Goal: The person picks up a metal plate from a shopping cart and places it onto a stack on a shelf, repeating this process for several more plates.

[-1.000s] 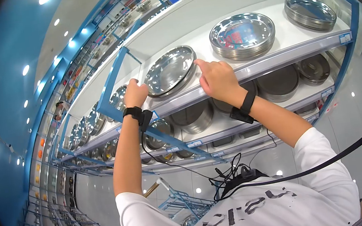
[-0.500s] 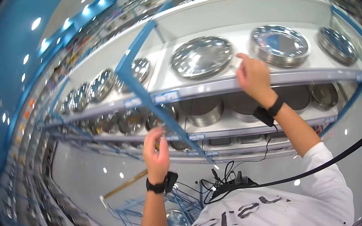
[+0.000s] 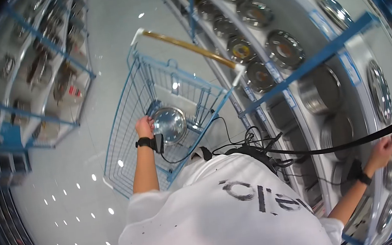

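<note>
Over cart (image 3: 123,132), left hand (image 3: 144,127) seemingly gripping steel plate (image 3: 169,124), right hand (image 3: 383,150) on shelf (image 3: 361,115), fingers unclear

I see a mirror-bright metal plate (image 3: 169,124) in a blue wire cart (image 3: 123,132); glossy floor (image 3: 61,190), white cloth shirt (image 3: 218,218).

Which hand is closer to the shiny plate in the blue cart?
The left. The left hand is down in the blue cart, right at the edge of the shiny plate. The right hand is far off, up on the top shelf.
</note>
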`<state>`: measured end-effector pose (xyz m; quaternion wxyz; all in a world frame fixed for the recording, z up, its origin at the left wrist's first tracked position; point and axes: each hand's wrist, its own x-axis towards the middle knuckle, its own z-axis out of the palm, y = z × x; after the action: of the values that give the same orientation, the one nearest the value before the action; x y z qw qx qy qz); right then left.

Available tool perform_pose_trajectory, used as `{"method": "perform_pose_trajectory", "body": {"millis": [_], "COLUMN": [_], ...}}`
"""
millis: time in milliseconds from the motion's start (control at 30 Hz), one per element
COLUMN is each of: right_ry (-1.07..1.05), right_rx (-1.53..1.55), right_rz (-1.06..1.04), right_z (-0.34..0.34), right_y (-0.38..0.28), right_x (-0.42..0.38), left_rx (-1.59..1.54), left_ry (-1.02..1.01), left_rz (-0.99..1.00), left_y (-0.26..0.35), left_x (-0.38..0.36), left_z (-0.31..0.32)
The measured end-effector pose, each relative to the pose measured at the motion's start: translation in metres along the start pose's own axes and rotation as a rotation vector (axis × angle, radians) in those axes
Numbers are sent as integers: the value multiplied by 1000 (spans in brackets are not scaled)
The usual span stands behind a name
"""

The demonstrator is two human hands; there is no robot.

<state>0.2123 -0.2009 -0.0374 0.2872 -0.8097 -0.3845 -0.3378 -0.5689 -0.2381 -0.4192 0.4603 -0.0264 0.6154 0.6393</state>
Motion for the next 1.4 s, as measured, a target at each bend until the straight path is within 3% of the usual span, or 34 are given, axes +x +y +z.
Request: {"method": "perform_pose_trajectory", "body": {"millis": [67, 133, 167, 200, 267, 300, 367, 400, 467, 500, 600, 633, 800, 933, 967, 1000, 1067, 1100, 1200, 1233, 1400], "right_ry": [55, 53, 59, 62, 51, 54, 46, 49, 17, 6, -42, -37, 73, 88, 102, 116, 98, 76, 91, 74, 15], "right_rx": [87, 93, 86, 73, 105, 85, 65, 47, -11, -8, -87, -95, -167, -137, -92, -46, -62, -67, -56, -28, 25], "right_rz": [-2, -20, -5, -5, -69, -74, -56, -65, -44, -54, -86, -89, -271, -286, -336, -386, -312, -249, -232, -221, -113], "right_z": [5, 7, 8, 10, 9, 11, 14, 13, 11, 9, 8, 8, 15, 21, 21, 22, 20, 19, 8, 6, -1], "right_y": [-2, -1, 0, 0, 7, 11, 16, 20, 15, 13, 19, 22, 35, 45, 44, 42, 33, 27, -6, -9, -23], "right_x": [3, 6, 7, 7, 10, 13, 17, 19, 20, 19, 25, 26, 23, 21, 21, 22, 20, 19, 9, 7, -1], "left_rx": [-38, 820, 1658, 1879, 1345, 1349, 776, 780, 2063, 1286, 1128, 644, 756, 920, 1184, 1858, 1541, 1932, 1802, 1915, 1872], "left_ry": [143, -14, -4, -95, 63, 43, 140, 128, -441, -135, -50, 169, 294, 366, 220, -147, 7, -254, -293, -332, -391], "left_rz": [-69, 64, 306, 349, 141, 130, -220, -236, 184, -59, -151, -404, -437, -403, -441, -219, -351, -187, -280, -204, -170], "left_y": [-45, -79, -84, -85, -137, -140, -143, -145, -148, -225, -230, -199, -218, -158, -124, -156, -166, -156, -180, -175, -171], "left_x": [44, 71, 62, 58, 95, 95, 88, 88, 102, 161, 156, 124, 137, 93, 67, 102, 105, 99, 121, 116, 120], "left_z": [-56, -104, -109, -112, -142, -136, -118, -115, -125, -169, -143, -111, -120, -85, -60, -90, -98, -94, -116, -113, -113]}}
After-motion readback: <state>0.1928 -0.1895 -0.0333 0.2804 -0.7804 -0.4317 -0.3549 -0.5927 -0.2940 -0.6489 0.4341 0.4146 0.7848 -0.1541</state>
